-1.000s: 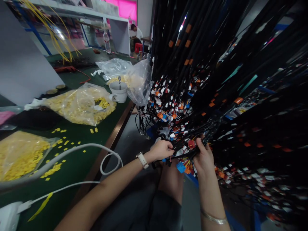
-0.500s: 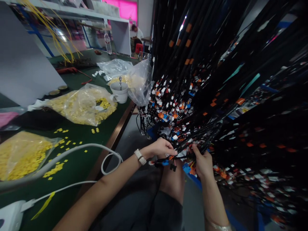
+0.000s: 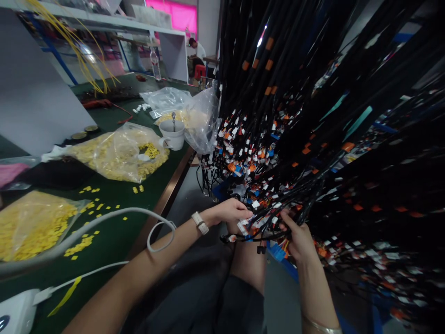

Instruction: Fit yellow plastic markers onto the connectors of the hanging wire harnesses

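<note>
Green desk (image 3: 114, 194) at left; black wires (image 3: 311, 188) hang at right, ends near, at centre. Left hand (image 3: 233, 211) pinches thin ends; right hand (image 3: 301, 239) clasps the wires, best held gently, fanned against tangling.

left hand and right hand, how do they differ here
The left hand pinches near the loose ends of the wires; the right hand holds them farther up. The left hand points rightward in the picture, the right hand upward. A pale watch sits behind the left hand, a shiny bangle behind the right. Both are bare.
</note>
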Motion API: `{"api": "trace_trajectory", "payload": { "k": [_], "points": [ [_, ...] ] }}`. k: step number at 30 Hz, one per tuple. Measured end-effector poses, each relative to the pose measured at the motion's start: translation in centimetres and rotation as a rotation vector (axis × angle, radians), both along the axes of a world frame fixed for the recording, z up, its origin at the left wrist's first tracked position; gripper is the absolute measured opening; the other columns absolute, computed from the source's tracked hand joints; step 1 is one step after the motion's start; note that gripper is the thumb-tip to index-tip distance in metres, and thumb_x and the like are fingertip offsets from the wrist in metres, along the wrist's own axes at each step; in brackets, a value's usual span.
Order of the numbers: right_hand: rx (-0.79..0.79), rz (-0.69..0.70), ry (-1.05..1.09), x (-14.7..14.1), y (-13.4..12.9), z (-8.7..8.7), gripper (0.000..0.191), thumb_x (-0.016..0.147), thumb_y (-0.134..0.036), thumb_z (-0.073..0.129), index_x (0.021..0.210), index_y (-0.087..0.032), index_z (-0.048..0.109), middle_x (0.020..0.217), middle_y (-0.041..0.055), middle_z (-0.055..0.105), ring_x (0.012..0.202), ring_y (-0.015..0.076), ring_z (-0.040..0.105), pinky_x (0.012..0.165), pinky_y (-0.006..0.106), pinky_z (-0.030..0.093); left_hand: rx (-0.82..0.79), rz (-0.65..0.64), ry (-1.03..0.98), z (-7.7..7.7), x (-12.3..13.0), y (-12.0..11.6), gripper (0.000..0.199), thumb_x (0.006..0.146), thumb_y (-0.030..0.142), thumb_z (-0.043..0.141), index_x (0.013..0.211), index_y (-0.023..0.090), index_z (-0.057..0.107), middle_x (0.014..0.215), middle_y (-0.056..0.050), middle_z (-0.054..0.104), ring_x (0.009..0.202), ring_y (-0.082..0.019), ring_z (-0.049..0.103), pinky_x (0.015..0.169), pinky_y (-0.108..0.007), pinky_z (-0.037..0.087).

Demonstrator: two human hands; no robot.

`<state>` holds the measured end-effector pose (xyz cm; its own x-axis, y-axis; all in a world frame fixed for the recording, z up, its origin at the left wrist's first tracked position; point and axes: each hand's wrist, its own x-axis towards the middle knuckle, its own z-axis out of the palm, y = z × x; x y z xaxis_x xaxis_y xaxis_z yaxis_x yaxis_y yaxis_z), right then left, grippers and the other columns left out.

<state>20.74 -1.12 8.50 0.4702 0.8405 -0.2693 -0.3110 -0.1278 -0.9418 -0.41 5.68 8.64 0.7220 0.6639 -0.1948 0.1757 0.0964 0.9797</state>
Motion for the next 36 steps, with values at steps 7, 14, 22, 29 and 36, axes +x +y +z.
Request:
{"api": "trace_trajectory", "payload": {
  "k": [7,14,22,29,36],
  "points": [
    [0.041,0.066,0.094,-1.1,0.1,0.4,0.03,0.054,-0.026,0.08,0.078,-0.018,0.064,0.056,-0.0058,0.051,0.043,0.0038,0.04,0.037,0.014,0.034,-0.101,0.014,0.0,-0.9,0.0,-0.6,0.054,0.07,0.062,0.052,0.074,0.01,0.063,0.049,0.005,0.04,0.043,-0.005,0.027,0.043,-0.02,0.019],
    [0.073,0.13,0.165,-2.4,0.4,0.9,0.026,0.058,-0.028,0.078,0.075,-0.019,0.06,0.047,-0.0087,0.043,0.039,0.0032,0.035,0.036,0.013,0.031,-0.058,-0.101,-0.116,-1.9,-0.3,-1.0,0.046,0.069,0.05,0.063,0.094,0.01,0.065,0.067,-0.001,0.057,0.057,-0.008,0.044,0.053,-0.019,0.032],
    [0.075,-0.041,0.059,-3.5,1.1,0.3,0.038,0.048,-0.024,0.08,0.079,-0.019,0.06,0.053,-0.0085,0.05,0.041,0.0056,0.04,0.037,0.018,0.035,0.026,-0.158,-0.09,-2.4,0.7,-1.8,0.031,0.066,0.039,0.067,0.077,0.011,0.065,0.065,0.001,0.055,0.06,-0.009,0.045,0.056,-0.019,0.034],
    [0.079,-0.102,-0.04,-3.6,1.2,0.1,0.047,0.045,-0.023,0.081,0.086,-0.02,0.059,0.053,-0.0084,0.053,0.045,0.0087,0.046,0.044,0.022,0.039,0.345,0.067,0.109,-2.2,0.7,-2.2,0.028,0.069,0.043,0.063,0.07,0.015,0.068,0.055,0.004,0.053,0.054,-0.009,0.045,0.05,-0.019,0.028],
    [0.078,-0.094,-0.002,-3.8,1.0,0.5,0.042,0.045,-0.022,0.081,0.081,-0.02,0.06,0.049,-0.0084,0.053,0.044,0.0077,0.045,0.043,0.019,0.039,0.18,0.015,0.039,-0.8,0.0,-1.9,0.031,0.063,0.043,0.069,0.058,0.013,0.059,0.052,0.003,0.049,0.051,-0.008,0.041,0.049,-0.02,0.027]
  ]
}}
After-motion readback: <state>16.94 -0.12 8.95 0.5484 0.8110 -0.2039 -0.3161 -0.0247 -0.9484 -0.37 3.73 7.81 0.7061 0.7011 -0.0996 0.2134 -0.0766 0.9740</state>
